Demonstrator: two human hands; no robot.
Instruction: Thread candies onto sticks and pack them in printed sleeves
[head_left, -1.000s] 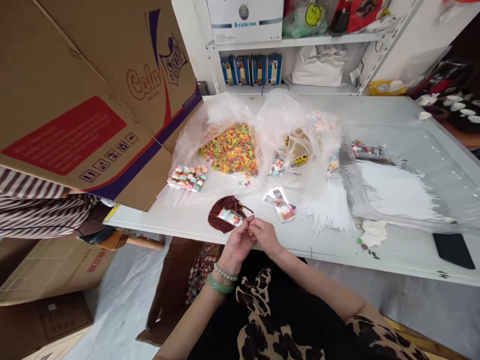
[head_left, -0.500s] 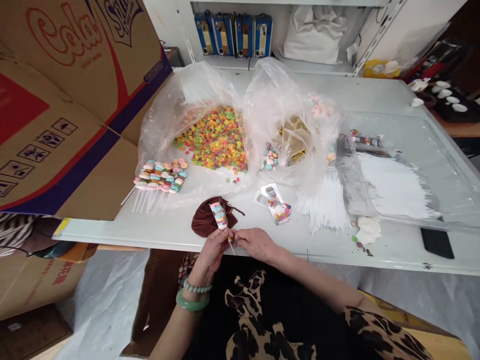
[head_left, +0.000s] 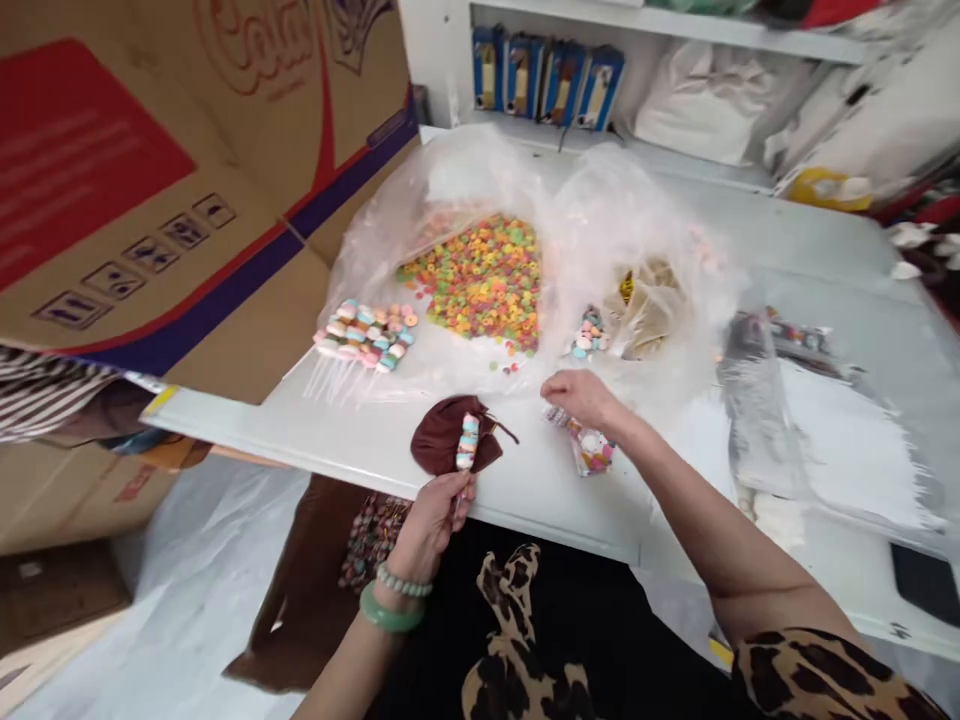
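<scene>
Left hand (head_left: 435,510): at the near edge of the surface (head_left: 330,440), fingers clamped on the lower end of a candy stick (head_left: 467,442), which points away from the body; its stacked pink, white and blue pieces lie over a brown cloth pouch (head_left: 436,440). Right hand (head_left: 581,394): to the right of the pouch and well apart from the left hand, fingers curled together; cannot tell whether anything is pinched between them. Printed packets (head_left: 596,452) lie just to the near side of the right hand, partly hidden by it. Left part of the surface: a group of candy skewers (head_left: 364,337), white stick ends toward the near edge. Farther off, centre: heap of ring candies (head_left: 491,280), mostly orange, yellow and green, in a clear plastic bag (head_left: 465,165). Right of this: small cluster of pastel candies (head_left: 590,333) beside a beige bag (head_left: 656,310). Right side: white sticks (head_left: 844,430), under or within clear plastic, blurred. Large cardboard carton (head_left: 247,330) at left; dark flat object (head_left: 922,580) at near right.
</scene>
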